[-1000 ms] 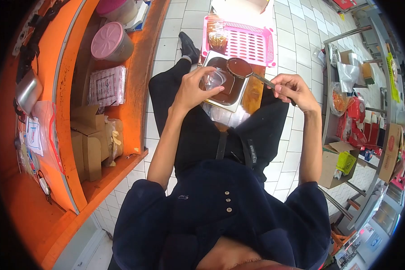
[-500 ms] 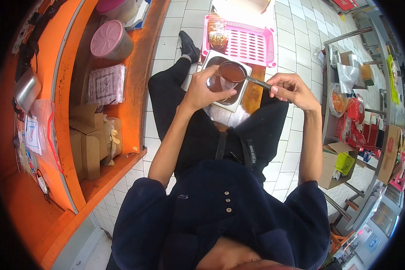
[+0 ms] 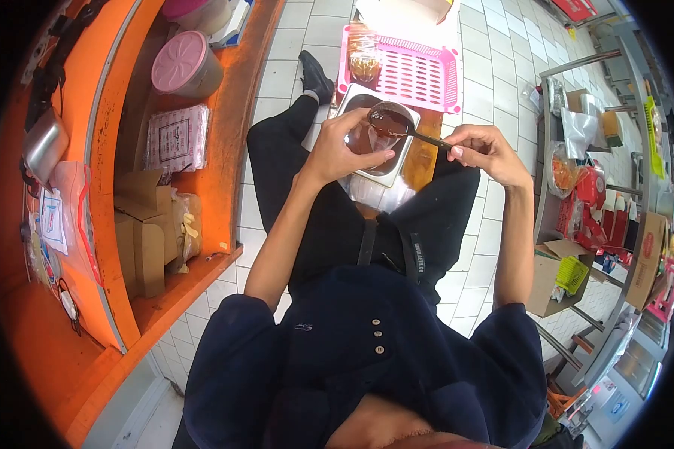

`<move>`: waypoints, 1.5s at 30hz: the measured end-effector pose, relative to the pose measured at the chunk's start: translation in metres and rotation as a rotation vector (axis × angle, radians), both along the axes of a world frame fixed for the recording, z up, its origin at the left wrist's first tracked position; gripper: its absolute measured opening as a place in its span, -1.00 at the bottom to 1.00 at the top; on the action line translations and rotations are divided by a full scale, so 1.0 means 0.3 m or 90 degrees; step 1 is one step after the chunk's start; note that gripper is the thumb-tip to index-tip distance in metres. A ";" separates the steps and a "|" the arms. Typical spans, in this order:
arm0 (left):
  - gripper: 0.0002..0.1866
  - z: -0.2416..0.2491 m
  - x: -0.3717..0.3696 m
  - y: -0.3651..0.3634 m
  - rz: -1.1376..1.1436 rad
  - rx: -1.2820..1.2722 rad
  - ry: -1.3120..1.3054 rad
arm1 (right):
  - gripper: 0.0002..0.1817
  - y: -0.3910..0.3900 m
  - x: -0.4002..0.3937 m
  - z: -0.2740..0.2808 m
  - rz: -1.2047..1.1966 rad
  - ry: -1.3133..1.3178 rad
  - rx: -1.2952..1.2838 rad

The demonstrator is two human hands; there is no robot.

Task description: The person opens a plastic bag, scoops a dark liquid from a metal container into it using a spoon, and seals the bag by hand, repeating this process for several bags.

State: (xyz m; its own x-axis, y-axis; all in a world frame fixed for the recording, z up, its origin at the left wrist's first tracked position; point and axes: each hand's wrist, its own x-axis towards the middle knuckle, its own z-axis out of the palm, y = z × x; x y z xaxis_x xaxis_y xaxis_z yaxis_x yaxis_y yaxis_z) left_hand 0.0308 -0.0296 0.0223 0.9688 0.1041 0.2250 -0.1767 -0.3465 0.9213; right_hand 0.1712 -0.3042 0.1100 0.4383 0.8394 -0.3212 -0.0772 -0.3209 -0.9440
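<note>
My left hand (image 3: 331,147) is wrapped around a clear plastic cup (image 3: 358,139), held over a rectangular metal container (image 3: 389,177) with dark brown contents. My right hand (image 3: 490,153) grips the dark handle of a ladle (image 3: 430,140) between thumb and fingers. The ladle's round bowl is directly above the cup, tilted toward it, with a shiny dark brown liquid coating inside. The bowl partly covers the cup's mouth, so how full the cup is cannot be seen well.
Beyond the container lies a pink perforated basket (image 3: 416,78) with a stack of clear cups (image 3: 363,60) at its left. An orange shelf unit (image 3: 221,224) on the left holds a pink-lidded tub (image 3: 187,66) and cardboard boxes (image 3: 148,232). Metal racks (image 3: 588,63) with goods stand right.
The ladle's bowl has tipped and shifted slightly to the right, and the full liquid surface seen before no longer shows. My left hand and the cup are nearly still.
</note>
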 end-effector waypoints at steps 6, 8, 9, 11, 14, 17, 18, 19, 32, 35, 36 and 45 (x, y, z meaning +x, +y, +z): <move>-0.34 -0.017 0.009 -0.006 0.003 -0.025 -0.056 | -0.81 -0.010 -0.004 -0.043 -0.014 -0.009 0.007; -0.36 -0.021 0.011 -0.010 0.007 -0.045 -0.069 | -0.81 -0.012 -0.004 -0.055 -0.018 -0.012 0.006; -0.37 -0.010 0.012 -0.010 -0.001 -0.043 -0.066 | -0.82 -0.011 -0.004 -0.059 -0.021 -0.006 0.014; -0.39 0.004 0.011 -0.012 -0.004 -0.042 -0.064 | -0.82 -0.009 -0.004 -0.056 -0.018 -0.001 0.020; -0.41 0.017 0.011 -0.014 -0.001 -0.018 -0.054 | -0.82 -0.007 -0.002 -0.045 -0.019 -0.009 0.013; -0.41 0.031 0.014 -0.017 -0.008 -0.022 -0.049 | -0.82 -0.007 0.007 -0.030 -0.013 0.004 0.010; -0.42 0.036 0.014 -0.018 -0.008 -0.028 -0.051 | -0.82 -0.008 0.010 -0.025 -0.011 0.000 0.024; -0.43 0.038 0.014 -0.019 -0.008 -0.034 -0.054 | -0.81 -0.008 0.012 -0.020 -0.009 -0.004 0.038; -0.43 0.043 0.018 -0.014 -0.005 -0.065 -0.079 | -0.81 -0.006 0.007 -0.027 -0.016 0.008 0.008; -0.42 0.040 0.013 -0.007 -0.009 -0.037 -0.097 | -0.81 -0.001 0.009 -0.036 -0.009 -0.018 0.006; -0.41 0.036 0.013 -0.007 -0.010 -0.036 -0.094 | -0.81 -0.001 0.009 -0.041 -0.012 -0.021 0.014; -0.43 0.032 0.017 -0.009 -0.005 -0.041 -0.096 | -0.83 -0.009 0.021 -0.031 -0.041 -0.020 0.001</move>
State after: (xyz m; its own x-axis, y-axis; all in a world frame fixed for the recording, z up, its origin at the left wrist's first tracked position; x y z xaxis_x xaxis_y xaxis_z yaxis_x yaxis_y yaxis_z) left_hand 0.0360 -0.0322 0.0320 0.9250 0.1161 0.3617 -0.3176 -0.2859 0.9041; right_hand 0.1776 -0.3068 0.1008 0.5014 0.8096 -0.3051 -0.0685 -0.3144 -0.9468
